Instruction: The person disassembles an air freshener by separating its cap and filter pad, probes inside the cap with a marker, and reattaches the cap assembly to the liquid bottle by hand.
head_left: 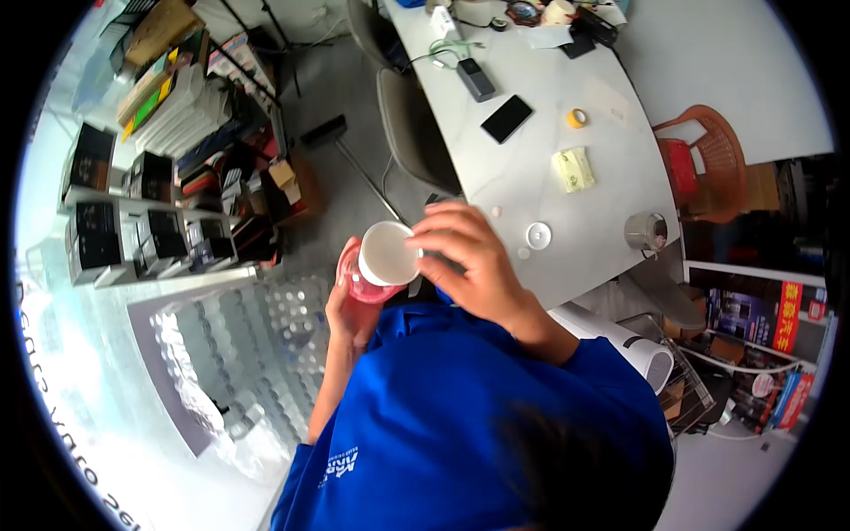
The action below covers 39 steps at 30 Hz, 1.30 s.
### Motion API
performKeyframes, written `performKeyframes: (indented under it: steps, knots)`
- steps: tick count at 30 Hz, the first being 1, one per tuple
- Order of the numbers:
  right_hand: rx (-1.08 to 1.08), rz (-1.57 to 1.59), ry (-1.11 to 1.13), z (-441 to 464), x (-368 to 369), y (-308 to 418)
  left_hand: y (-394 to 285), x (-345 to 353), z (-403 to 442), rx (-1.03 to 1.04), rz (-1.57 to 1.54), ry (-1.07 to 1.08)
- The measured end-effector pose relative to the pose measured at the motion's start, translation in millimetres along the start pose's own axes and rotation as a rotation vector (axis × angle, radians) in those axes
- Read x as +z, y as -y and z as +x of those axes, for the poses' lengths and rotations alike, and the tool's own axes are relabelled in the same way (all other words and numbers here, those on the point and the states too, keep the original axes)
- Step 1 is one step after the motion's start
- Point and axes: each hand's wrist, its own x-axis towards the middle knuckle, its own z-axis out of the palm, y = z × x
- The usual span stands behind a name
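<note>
1. So, we've got the white cup point(390, 254) in hand, off past the left edge of the worktop point(518, 164), mouth up toward us. The pink container point(365, 288) sits right under it; can't tell if they're one pc.
2. L hand point(340, 305): fingers wrapped round the pink container. R hand point(469, 257): fingers bent at the cup's rim; can't tell if they're pinching it.
3. Handling, our guess: light, fairly stiff, prob. slippery on the pink side. Best hold: low round the body w/ L, rim lightly w/ R.
4. Near-left part of worktop: white disc point(538, 235). Near-right corner: glass jar point(645, 232). Further in: yellow packet point(574, 170), tape roll point(570, 119); phone point(507, 119) nr left edge.
5. In the way: white disc is close to R wrist, so prob. easy to knock; grey chair point(409, 133) crowds the left edge.
</note>
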Motion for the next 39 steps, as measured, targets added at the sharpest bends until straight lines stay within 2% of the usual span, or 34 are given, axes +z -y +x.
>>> performKeyframes:
  steps: [3,4,6,9,13,15,16,18,21,23,25,27,30,33,34,36,38,39]
  knots:
    - [0.057,-0.066,0.152,-5,6,3,-2,6,-1,0.022,-0.034,-0.014]
    - [0.056,-0.078,0.142,-6,8,3,-2,5,0,0.052,-0.003,-0.039]
    - [0.174,0.002,0.221,-9,11,1,-1,4,1,0.055,0.017,-0.024]
    - [0.208,0.100,0.223,-8,10,-1,-5,8,1,0.065,0.043,-0.006]
    - [0.217,0.130,0.084,-10,12,-8,-5,12,3,0.058,0.067,0.011]
    - [0.176,0.027,-0.092,-11,12,-10,-5,11,5,0.044,0.074,0.002]
    - [0.237,0.157,-0.257,-11,15,-9,-5,9,4,0.026,0.066,-0.014]
    - [0.374,0.189,-0.460,-17,14,-22,-6,9,4,0.024,0.044,-0.017]
    - [0.509,0.387,-0.678,-47,21,-104,-6,-3,5,-0.011,-0.037,-0.017]
    - [0.825,0.395,-0.757,-89,27,-155,-9,-6,6,-0.035,-0.099,-0.014]
    - [1.123,0.395,-0.792,-145,35,-214,-13,0,5,-0.098,-0.296,0.046]
    - [1.331,0.298,-0.810,-191,41,-254,-12,-7,4,-0.082,-0.324,0.017]
    - [1.333,0.157,-0.771,-225,41,-272,-12,-7,3,-0.130,-0.562,0.089]
    - [1.288,0.044,-0.693,-237,37,-285,-10,-12,4,-0.151,-0.649,0.111]
    - [1.230,-0.147,-0.631,-266,42,-326,-10,-9,3,-0.137,-0.674,0.111]
    - [1.133,-0.082,-0.704,-285,42,-359,-9,-16,3,-0.138,-0.689,0.088]
    - [1.150,-0.149,-0.613,-262,29,-339,-8,-17,3,-0.132,-0.709,0.099]
    - [1.146,-0.362,-0.530,-254,24,-331,-10,-15,4,-0.136,-0.712,0.119]
